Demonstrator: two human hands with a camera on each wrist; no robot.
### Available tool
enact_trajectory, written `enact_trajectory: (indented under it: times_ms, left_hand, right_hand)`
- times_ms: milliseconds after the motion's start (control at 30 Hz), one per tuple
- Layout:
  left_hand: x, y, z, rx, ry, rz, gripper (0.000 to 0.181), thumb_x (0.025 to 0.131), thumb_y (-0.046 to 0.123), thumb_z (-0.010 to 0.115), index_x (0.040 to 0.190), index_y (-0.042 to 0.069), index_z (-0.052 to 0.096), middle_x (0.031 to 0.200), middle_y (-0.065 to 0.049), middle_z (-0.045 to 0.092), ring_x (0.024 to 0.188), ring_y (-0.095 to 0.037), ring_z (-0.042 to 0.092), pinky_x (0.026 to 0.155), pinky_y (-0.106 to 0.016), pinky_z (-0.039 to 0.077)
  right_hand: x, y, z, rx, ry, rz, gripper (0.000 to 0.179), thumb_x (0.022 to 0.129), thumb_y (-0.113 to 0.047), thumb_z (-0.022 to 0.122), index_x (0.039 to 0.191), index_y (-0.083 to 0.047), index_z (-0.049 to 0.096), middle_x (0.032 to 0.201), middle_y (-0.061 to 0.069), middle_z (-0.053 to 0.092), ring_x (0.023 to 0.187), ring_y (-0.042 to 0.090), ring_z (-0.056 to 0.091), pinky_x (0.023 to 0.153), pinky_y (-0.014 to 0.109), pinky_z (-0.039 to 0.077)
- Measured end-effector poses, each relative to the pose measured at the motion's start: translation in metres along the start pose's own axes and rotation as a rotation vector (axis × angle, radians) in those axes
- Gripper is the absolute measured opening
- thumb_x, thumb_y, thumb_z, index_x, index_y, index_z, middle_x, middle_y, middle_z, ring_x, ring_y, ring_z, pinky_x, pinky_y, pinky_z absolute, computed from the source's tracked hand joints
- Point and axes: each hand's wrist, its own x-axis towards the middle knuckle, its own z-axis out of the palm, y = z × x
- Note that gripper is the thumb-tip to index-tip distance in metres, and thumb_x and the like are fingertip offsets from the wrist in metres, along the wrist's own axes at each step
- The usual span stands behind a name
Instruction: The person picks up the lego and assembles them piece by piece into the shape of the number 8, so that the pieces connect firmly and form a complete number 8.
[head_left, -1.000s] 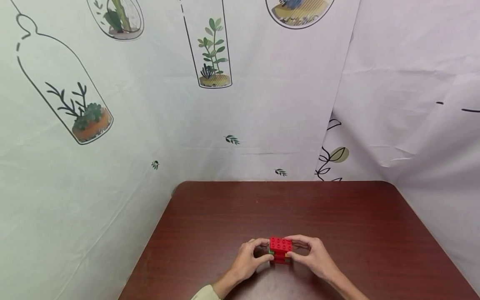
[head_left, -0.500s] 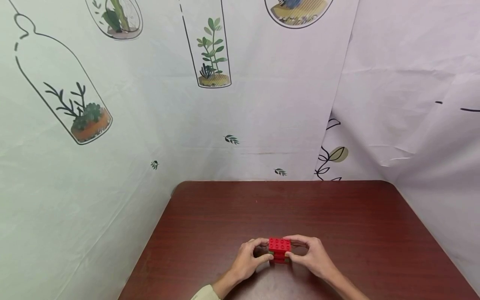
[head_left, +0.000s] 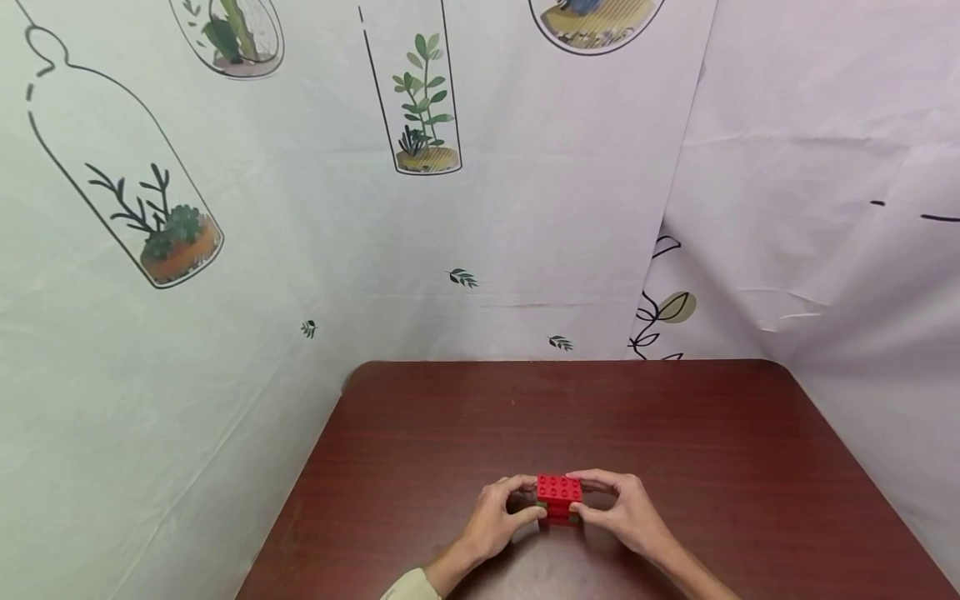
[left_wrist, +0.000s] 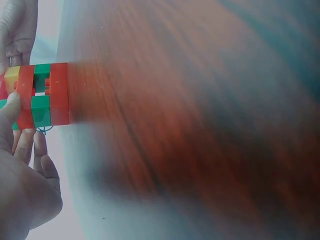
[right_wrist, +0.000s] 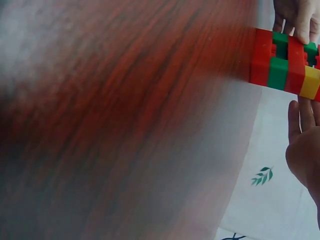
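A small stack of toy building blocks (head_left: 559,487) stands upright on the table in front of me, with a studded red block on top. From the side, the left wrist view shows its layers: a red block (left_wrist: 59,94) at the bottom, small green blocks above it, then another red one. A yellow block (right_wrist: 310,82) sits higher up, at the right hand's end. My left hand (head_left: 493,521) grips the stack's left end, thumb in front and fingers behind. My right hand (head_left: 632,512) pinches the right end the same way. Some fingertips are hidden behind the stack.
The dark red-brown table (head_left: 480,425) reaches back to a wall hung with white sheeting (head_left: 525,233) printed with plants. More sheeting (head_left: 840,275) runs along the right side, with folds in it. A pale sleeve (head_left: 412,586) covers my left forearm.
Almost nothing differs. Both hands keep hold of the block stack at the same spot, and the head view has drifted very slightly.
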Motion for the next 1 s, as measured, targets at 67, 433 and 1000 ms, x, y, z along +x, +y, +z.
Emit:
enact_trajectory:
  times_ms: [67,433,1000]
  left_hand:
    - [0.0,0.001,-0.001,0.002,0.002,-0.002,0.039,0.092,0.035,0.085,0.125,0.016,0.076,0.113,0.008,0.074,0.105,-0.011,0.067,0.09,-0.031,0.053]
    - [0.001,0.006,-0.004,0.045,-0.025,0.005,0.047,0.093,0.038,0.084,0.134,0.02,0.071,0.118,0.008,0.072,0.108,-0.012,0.065,0.092,-0.034,0.053]
    - [0.005,0.019,-0.011,0.051,0.108,0.162,0.039,0.092,0.036,0.084,0.129,0.026,0.075,0.114,0.01,0.074,0.106,-0.01,0.065,0.085,-0.038,0.056]
  right_hand:
    - [0.0,0.001,0.0,0.004,0.008,-0.007,0.035,0.087,-0.008,0.089,0.12,-0.007,0.078,0.112,0.009,0.079,0.102,0.013,0.075,0.081,0.046,0.062]
    - [-0.005,0.002,0.003,0.142,-0.001,0.04,0.037,0.091,0.0,0.083,0.127,0.001,0.073,0.118,0.017,0.077,0.108,0.015,0.074,0.088,0.034,0.06]
    - [-0.005,-0.009,0.001,0.088,0.046,0.036,0.041,0.089,-0.001,0.085,0.126,0.006,0.071,0.117,0.018,0.077,0.092,0.024,0.077,0.079,0.036,0.062]
